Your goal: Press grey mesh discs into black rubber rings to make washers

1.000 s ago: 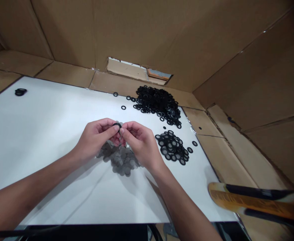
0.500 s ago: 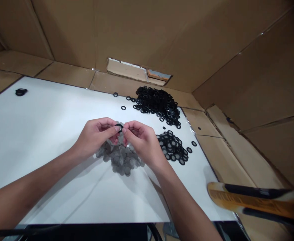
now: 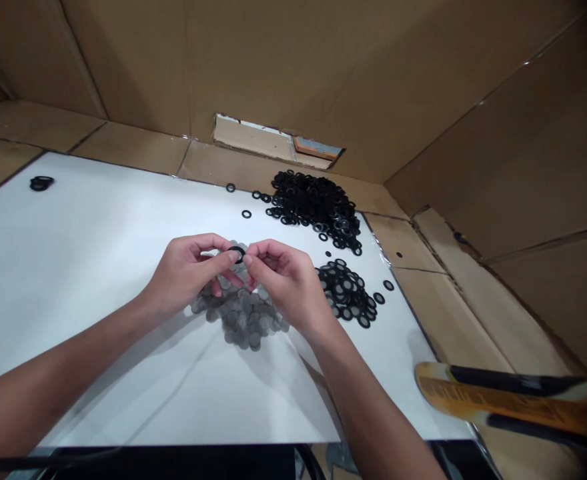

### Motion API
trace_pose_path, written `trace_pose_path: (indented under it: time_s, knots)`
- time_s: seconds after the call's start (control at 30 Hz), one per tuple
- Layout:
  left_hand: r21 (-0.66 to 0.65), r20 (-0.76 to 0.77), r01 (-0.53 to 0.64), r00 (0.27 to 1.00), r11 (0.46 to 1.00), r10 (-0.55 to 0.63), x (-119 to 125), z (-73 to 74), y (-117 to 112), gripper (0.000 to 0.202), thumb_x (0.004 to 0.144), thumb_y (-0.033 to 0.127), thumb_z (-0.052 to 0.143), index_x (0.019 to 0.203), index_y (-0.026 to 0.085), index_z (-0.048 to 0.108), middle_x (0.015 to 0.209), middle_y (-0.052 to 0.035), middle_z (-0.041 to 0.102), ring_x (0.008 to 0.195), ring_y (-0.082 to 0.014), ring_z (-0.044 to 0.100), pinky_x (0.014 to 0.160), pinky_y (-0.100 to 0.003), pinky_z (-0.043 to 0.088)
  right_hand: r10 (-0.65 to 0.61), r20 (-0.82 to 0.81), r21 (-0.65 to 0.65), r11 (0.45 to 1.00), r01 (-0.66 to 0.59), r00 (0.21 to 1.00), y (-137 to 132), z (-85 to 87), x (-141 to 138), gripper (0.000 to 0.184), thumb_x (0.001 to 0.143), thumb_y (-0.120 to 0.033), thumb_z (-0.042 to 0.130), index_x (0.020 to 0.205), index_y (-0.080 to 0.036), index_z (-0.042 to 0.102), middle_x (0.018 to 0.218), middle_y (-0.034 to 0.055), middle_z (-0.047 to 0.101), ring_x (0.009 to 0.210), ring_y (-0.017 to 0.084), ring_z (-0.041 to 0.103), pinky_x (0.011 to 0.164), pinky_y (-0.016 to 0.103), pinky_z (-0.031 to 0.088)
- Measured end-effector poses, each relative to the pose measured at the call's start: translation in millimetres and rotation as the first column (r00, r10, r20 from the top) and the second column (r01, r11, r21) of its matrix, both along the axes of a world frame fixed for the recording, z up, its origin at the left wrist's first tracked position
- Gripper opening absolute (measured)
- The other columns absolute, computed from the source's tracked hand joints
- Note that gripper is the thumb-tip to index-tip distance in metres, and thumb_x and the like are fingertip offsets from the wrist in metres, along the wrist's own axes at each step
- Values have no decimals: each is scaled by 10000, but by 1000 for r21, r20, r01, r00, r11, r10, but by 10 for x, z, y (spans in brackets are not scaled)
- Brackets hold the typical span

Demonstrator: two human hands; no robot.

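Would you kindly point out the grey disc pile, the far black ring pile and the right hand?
Grey disc pile [image 3: 248, 321]: head view, uncovered near part.
Far black ring pile [image 3: 318, 202]: head view, its middle.
Right hand [image 3: 289, 280]: head view, its middle.

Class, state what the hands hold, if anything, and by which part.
A black ring, held by its rim: the left hand pinches its left side, the right hand its right edge.
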State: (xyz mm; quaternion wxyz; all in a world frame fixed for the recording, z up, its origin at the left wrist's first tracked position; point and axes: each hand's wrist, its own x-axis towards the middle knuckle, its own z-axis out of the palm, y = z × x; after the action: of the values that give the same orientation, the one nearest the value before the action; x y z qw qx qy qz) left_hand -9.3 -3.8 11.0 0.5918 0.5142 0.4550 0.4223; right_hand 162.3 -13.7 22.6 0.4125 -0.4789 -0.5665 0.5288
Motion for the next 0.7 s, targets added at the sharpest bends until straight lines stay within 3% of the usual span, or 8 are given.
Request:
trace_pose_path:
  time_s: [0.57, 0.7]
  knots:
    - [0, 4, 56, 998, 998, -56, -10, -18, 5, 222, 775, 362, 768, 823, 161, 685, 693, -32, 721, 603, -198, 704, 439, -224, 481, 27, 24, 9, 1000, -27, 999, -12, -3, -35, 158, 853, -326, 649, 829, -174, 613, 625, -29, 593, 593, 115, 552, 586, 235, 438]
    - [39, -12, -19, 1000, 999, 19, -37, -24, 27, 273, 772, 406, 766, 868, 158, 702, 860, -63, 741, 642, -208, 717, 433, -226, 477, -46, 139, 40, 998, 41, 989, 2, 111, 153, 144, 836, -319, 629, 839, -175, 621, 646, -20, 613, 596, 121, 569, 589, 237, 453]
